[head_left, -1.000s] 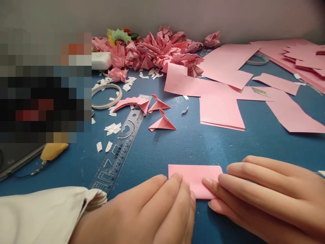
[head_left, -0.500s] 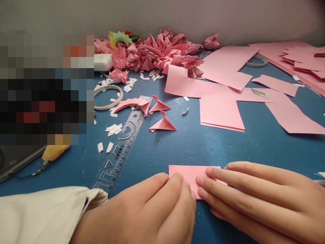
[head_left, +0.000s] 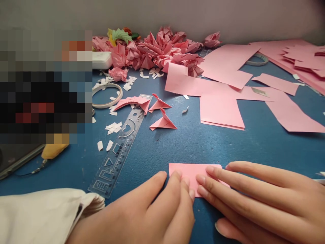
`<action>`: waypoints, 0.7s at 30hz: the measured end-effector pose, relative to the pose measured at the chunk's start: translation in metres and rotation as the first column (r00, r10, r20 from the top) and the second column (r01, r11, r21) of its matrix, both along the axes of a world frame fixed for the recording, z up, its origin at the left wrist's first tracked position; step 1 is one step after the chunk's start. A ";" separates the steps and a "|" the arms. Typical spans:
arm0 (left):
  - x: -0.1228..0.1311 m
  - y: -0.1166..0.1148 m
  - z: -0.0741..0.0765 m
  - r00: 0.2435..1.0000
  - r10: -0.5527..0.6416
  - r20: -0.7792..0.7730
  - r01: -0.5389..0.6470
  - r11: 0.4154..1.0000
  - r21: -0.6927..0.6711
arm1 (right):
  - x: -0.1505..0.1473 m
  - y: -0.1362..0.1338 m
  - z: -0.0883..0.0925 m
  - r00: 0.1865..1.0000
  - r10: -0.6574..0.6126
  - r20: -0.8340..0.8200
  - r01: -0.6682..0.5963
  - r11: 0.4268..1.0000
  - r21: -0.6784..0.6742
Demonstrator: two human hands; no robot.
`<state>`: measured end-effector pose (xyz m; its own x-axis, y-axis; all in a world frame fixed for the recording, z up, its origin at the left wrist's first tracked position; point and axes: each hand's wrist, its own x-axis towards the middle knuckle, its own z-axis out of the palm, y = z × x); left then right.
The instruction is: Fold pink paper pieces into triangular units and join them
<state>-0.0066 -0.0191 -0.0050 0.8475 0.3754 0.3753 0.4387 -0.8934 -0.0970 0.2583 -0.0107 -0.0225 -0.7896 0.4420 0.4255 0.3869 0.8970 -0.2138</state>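
A small folded pink paper rectangle [head_left: 192, 171] lies flat on the blue table [head_left: 193, 145] at the near edge. My left hand [head_left: 157, 210], in a white sleeve, rests its fingertips on the paper's left part, fingers stretched flat. Stretched out as well, my right hand [head_left: 256, 200] lies over the paper's right part and presses it down. Most of the paper's lower half is hidden under both hands.
A clear plastic ruler [head_left: 122, 144] lies diagonally to the left. Folded pink pieces [head_left: 162, 122], a tape ring [head_left: 105, 95] and white scraps sit mid-table. Pink sheets [head_left: 220, 112] spread to the right; a heap of folded pink paper [head_left: 162, 49] lines the wall. A dark device [head_left: 17, 157] sits far left.
My right hand has slid left over the pink paper, covering more of it. My left hand has shifted slightly, fingertips still on the paper.
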 end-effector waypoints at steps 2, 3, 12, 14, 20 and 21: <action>0.000 0.000 0.000 1.000 -0.003 0.002 0.003 1.000 -0.001 | -0.002 0.003 0.002 1.000 0.022 0.008 -0.022 1.000 0.001; 0.001 0.001 0.001 1.000 -0.014 0.007 0.014 1.000 0.003 | -0.002 0.003 0.003 1.000 0.027 0.012 -0.027 1.000 -0.004; 0.008 0.003 0.011 0.999 -0.049 -0.021 0.047 0.994 -0.099 | 0.004 0.003 0.002 0.995 0.088 0.055 -0.091 0.994 0.060; 0.008 0.004 0.010 0.999 -0.049 -0.001 0.049 0.993 -0.105 | 0.005 0.003 0.001 0.996 0.075 0.050 -0.078 0.994 0.071; 0.008 0.008 0.012 0.999 -0.044 -0.003 0.043 0.987 -0.154 | 0.009 0.001 -0.002 0.998 0.057 0.030 -0.057 0.998 0.001; 0.008 0.009 0.012 0.999 -0.042 -0.004 0.041 0.986 -0.161 | 0.010 0.001 -0.003 0.998 0.053 0.031 -0.054 0.999 0.001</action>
